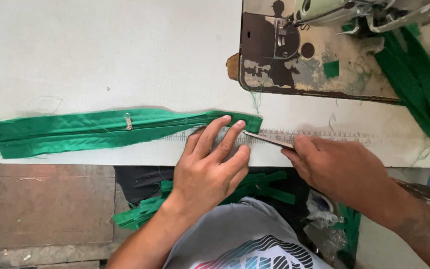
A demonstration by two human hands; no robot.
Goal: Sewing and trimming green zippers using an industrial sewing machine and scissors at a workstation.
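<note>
Green zipper strip (100, 130) under left hand (210, 169), blade (267, 140) in right hand (337, 167).

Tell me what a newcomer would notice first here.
The bright green zippered fabric strip stretched across the white table. The left hand pins its right end flat while the right hand points a slim metal tool at it. A worn sewing machine sits top right.

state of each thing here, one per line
green fabric strip with zipper: flat on table, right end pinned by fingers
left hand: pressing down on strip
right hand: gripping thin metal tool
thin metal tool: tip at strip's end
sewing machine: not being used
</note>
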